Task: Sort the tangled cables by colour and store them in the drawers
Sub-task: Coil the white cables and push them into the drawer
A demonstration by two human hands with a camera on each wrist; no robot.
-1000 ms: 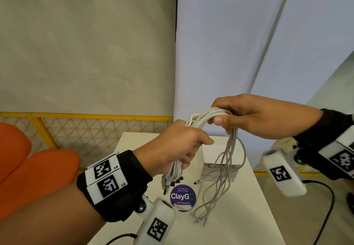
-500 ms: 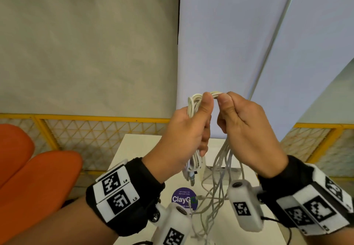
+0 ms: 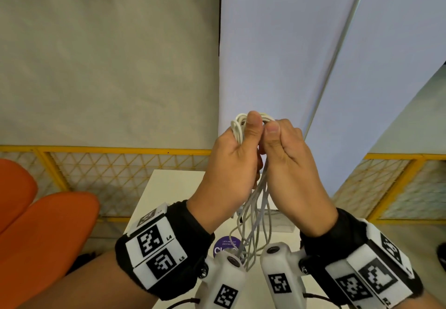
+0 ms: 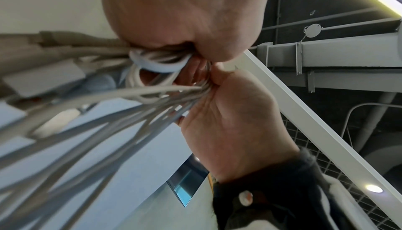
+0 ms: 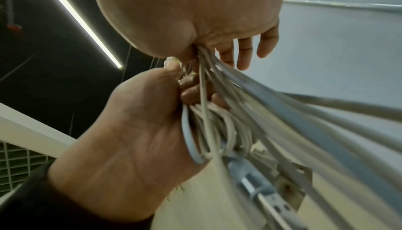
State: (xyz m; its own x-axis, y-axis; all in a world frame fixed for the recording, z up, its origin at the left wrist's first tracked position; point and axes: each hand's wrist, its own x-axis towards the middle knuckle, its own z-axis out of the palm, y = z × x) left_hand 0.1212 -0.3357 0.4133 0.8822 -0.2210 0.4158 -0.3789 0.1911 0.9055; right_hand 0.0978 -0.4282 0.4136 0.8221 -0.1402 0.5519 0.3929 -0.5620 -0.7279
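A bundle of white cables (image 3: 255, 214) hangs between my two raised hands above the table, its looped top (image 3: 239, 125) showing above my thumbs. My left hand (image 3: 231, 161) grips the loops in its fist, thumb up. Right beside it, thumb to thumb, my right hand (image 3: 287, 159) pinches the hanging strands. In the left wrist view the cables (image 4: 108, 113) fan out from my left hand (image 4: 174, 18) and right hand (image 4: 234, 122). The right wrist view shows the cables (image 5: 228, 113) running down from my right hand (image 5: 185, 10), whose outer fingers are straight, past my left hand (image 5: 130, 139).
A small white drawer box (image 3: 280, 221) stands on the white table (image 3: 169, 188) behind the hanging cables, mostly hidden. A round purple sticker (image 3: 224, 246) lies on the tabletop. Orange seats (image 3: 48, 231) are at the left, a yellow mesh fence (image 3: 120, 163) behind.
My right hand swung in from the right and now stands upright beside the left. Both hands rose with the bundle, so the cables hang higher above the table.
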